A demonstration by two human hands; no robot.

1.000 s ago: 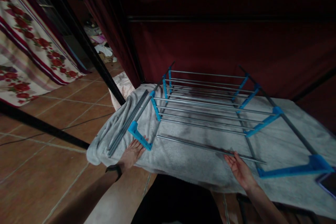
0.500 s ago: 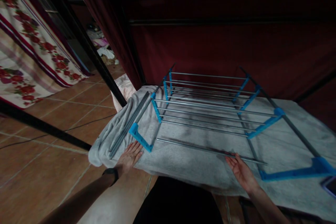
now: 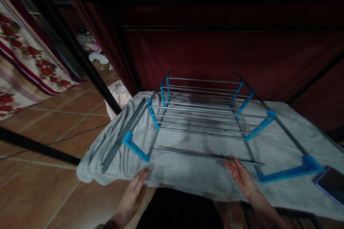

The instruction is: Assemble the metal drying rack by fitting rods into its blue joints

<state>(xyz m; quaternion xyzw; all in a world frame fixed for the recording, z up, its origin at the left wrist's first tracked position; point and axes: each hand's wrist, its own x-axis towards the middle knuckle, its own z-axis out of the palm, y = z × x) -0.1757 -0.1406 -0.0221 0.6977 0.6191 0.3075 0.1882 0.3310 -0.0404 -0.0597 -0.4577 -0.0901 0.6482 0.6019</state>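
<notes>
Right hand: grip pinched on a metal rod near the front edge of the blanketed bed. Left hand: fingers loosely extended, nothing held, at that edge. Blue-jointed rack beyond the rod.

Rack: silver-grey bars, blue brackets. Loose bar in front of the rack: silver-grey. Blanket under the rack: plain grey. Curtain behind the rack: dark red. Cloth far left of the rack: white, red-flowered, striped.
</notes>
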